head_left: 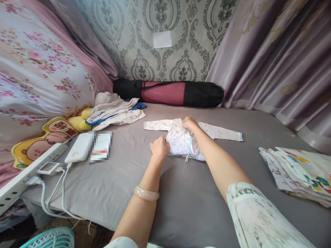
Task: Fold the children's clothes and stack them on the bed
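Observation:
A small white baby shirt (178, 141) with pale blue trim lies spread on the grey sheet, both sleeves stretched out sideways. Thin tie strings hang from its lower hem. My left hand (160, 147) is closed on the shirt's left side edge, near the hem. Up at the collar, my right hand (190, 124) pinches the fabric, and its forearm crosses over the right part of the shirt. The fingertips of both hands are mostly hidden. A pale bangle (146, 193) circles my left wrist.
Folded baby clothes (302, 172) are stacked at the right. Rumpled clothes (119, 112) lie at the back left beside a yellow plush toy (41, 139). A white power strip (33, 172), cables and a white device (79, 148) occupy the left. A rolled mat bag (165, 93) lies along the wall.

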The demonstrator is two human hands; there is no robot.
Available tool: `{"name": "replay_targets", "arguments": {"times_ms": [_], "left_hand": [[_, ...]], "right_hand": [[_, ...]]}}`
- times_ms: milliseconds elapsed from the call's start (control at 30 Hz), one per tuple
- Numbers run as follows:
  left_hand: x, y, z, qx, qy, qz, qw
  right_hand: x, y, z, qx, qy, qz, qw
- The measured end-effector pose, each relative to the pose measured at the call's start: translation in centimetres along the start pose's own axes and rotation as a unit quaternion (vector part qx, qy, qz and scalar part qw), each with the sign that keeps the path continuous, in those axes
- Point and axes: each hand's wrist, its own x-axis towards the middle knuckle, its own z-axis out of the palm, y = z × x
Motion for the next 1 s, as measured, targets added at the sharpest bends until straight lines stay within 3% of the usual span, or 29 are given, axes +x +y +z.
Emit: {"name": "replay_targets", "arguments": {"times_ms": [133,400,500,567,667,733,800,900,1000], "left_hand": [[0.2,-0.2,-0.1,-0.013,-0.012,-0.015,1.0],[0.3,-0.4,-0.2,-0.007,-0.03,-0.023,0.999],[-0.2,0.0,-0.4,0.02,0.006,-0.014,1.0],[-0.4,0.3,-0.2,0.037,0.057,0.03,0.997],[-0.4,0.6,0.9,0.036,0.097,0.155,0.983],[-0.2,0.8,1.9,0.037,0.066,0.198,0.977],[-0.1,0.9,2.6,0.047,0.013,0.188,0.981],[0.0,1.0,3.0,0.061,-0.041,0.168,0.983],[0.0,0.9,2.8,0.061,-0.045,0.166,0.983]], "right_hand": [[-0.2,0.0,0.1,-0.006,0.005,-0.039,0.999],[-1.8,0.8,1.8,-0.066,0.116,-0.086,0.987],[-2.1,0.8,1.6,-0.078,0.126,-0.113,0.982],[-2.5,0.4,1.6,-0.072,0.125,-0.148,0.978],[-3.1,-0.6,2.0,-0.047,0.076,-0.205,0.975],[-3.5,-1.1,2.5,-0.033,0.027,-0.213,0.976],[-3.7,-1.2,3.1,-0.022,-0.007,-0.195,0.981],[-3.8,-1.1,3.7,-0.01,-0.021,-0.174,0.985],[-3.6,-1.1,3.8,0.002,-0.018,-0.172,0.985]]}}
